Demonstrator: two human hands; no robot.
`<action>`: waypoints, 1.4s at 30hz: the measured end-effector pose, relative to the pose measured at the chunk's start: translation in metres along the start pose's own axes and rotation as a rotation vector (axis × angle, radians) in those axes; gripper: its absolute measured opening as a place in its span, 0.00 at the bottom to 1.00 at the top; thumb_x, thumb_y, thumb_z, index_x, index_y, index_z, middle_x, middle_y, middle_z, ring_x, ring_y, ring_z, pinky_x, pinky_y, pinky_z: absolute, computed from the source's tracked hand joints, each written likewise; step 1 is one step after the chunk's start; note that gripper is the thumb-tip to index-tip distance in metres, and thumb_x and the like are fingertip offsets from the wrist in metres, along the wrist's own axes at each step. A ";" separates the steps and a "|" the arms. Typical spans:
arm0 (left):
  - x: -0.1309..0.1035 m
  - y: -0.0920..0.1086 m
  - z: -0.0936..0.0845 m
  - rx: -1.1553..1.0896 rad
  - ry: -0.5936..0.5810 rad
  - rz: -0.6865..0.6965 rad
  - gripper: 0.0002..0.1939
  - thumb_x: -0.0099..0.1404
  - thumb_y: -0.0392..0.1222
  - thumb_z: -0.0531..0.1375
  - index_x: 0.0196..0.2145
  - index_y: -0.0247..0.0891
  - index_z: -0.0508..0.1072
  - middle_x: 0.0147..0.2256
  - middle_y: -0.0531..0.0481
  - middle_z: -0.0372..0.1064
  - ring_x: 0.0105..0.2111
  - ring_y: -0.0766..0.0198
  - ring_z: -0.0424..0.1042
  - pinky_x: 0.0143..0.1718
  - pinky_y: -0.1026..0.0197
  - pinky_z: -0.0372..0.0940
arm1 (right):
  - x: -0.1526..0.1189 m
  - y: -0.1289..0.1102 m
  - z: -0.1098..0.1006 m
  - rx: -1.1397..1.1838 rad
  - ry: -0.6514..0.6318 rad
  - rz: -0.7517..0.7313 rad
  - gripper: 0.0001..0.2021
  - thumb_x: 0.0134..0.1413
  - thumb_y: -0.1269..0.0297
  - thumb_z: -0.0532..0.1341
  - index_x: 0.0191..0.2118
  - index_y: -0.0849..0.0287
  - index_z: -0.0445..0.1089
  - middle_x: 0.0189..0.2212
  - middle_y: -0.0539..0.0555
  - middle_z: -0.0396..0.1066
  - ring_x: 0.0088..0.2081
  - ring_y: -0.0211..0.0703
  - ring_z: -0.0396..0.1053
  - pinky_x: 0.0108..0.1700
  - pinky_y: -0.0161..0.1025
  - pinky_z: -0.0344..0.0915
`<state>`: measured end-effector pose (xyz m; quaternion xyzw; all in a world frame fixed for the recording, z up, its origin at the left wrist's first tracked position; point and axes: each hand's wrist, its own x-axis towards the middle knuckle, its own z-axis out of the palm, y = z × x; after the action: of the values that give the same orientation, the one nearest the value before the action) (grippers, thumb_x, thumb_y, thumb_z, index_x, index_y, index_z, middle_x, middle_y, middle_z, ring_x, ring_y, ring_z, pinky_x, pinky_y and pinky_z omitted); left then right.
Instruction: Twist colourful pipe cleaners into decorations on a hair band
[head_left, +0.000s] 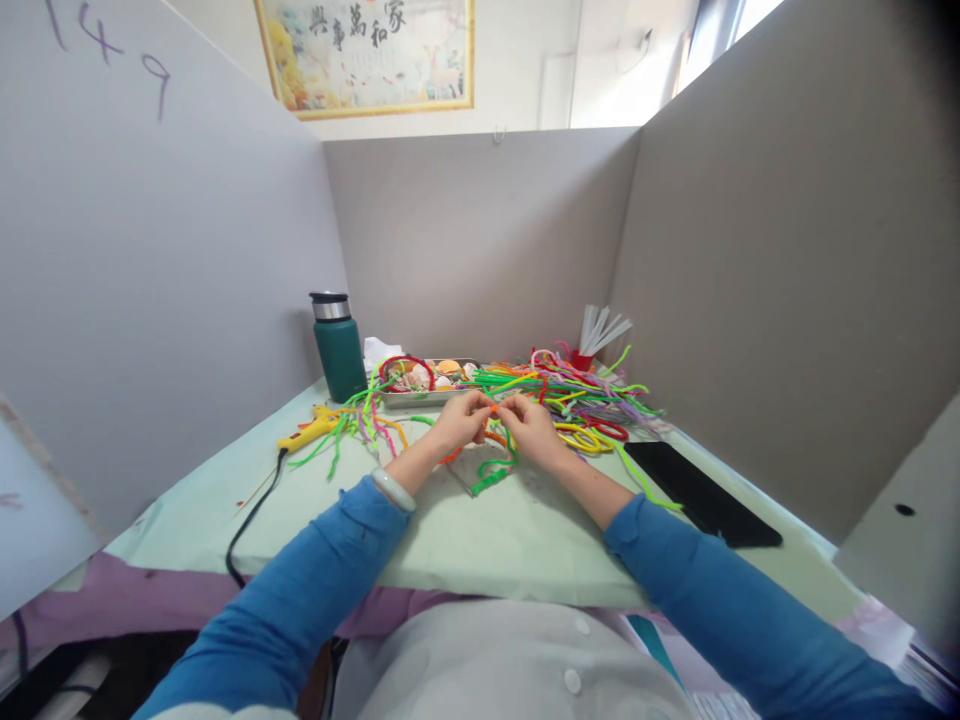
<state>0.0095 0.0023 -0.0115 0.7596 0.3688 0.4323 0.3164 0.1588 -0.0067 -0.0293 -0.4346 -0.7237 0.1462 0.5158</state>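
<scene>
My left hand [463,418] and my right hand [531,427] meet over the middle of the table, fingertips almost touching. Both are closed in a pinch on a small orange piece of pipe cleaner [494,409]. Most of it is hidden by the fingers. Just below them, a bent green pipe cleaner [490,481] with a coiled part lies on the table; whether it joins the orange piece I cannot tell. Behind the hands spreads a pile of colourful pipe cleaners [570,385]. A metal tray [416,399] of shell-like pieces and a red ring stands at the back.
On the left are a yellow glue gun [309,430] with a black cord and a green bottle [340,352]. Yellow-handled scissors [583,439] and a black flat slab [701,492] lie to the right. White sticks [598,330] stand in a red cup. Grey partitions [480,240] enclose the table.
</scene>
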 end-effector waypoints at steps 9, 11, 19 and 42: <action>0.003 -0.003 -0.004 0.280 0.075 0.112 0.11 0.57 0.44 0.53 0.28 0.34 0.70 0.21 0.55 0.62 0.19 0.73 0.59 0.20 0.70 0.54 | -0.005 -0.004 -0.007 -0.210 0.025 -0.175 0.09 0.53 0.66 0.52 0.36 0.58 0.67 0.29 0.51 0.69 0.29 0.37 0.63 0.33 0.33 0.56; 0.002 -0.002 -0.004 0.311 0.068 0.099 0.12 0.58 0.45 0.52 0.28 0.33 0.70 0.20 0.55 0.62 0.19 0.73 0.59 0.20 0.70 0.53 | -0.005 -0.004 -0.008 -0.248 0.034 -0.194 0.08 0.52 0.67 0.52 0.34 0.58 0.67 0.29 0.51 0.69 0.29 0.37 0.63 0.32 0.32 0.56; -0.001 0.002 -0.004 0.428 0.131 0.222 0.10 0.57 0.42 0.56 0.31 0.34 0.72 0.29 0.50 0.69 0.25 0.70 0.63 0.27 0.67 0.57 | -0.003 0.001 -0.006 -0.283 0.052 -0.135 0.07 0.51 0.66 0.52 0.30 0.59 0.66 0.25 0.50 0.69 0.26 0.37 0.63 0.29 0.32 0.54; -0.002 0.004 0.003 0.561 0.216 0.185 0.11 0.59 0.42 0.56 0.33 0.38 0.77 0.27 0.50 0.73 0.27 0.68 0.68 0.28 0.68 0.58 | -0.002 -0.002 -0.002 -0.209 0.069 -0.071 0.08 0.51 0.64 0.52 0.29 0.60 0.66 0.22 0.49 0.67 0.24 0.36 0.62 0.27 0.32 0.53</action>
<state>0.0123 -0.0022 -0.0110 0.7974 0.4342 0.4190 0.0128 0.1599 -0.0096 -0.0283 -0.4649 -0.7319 0.0365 0.4969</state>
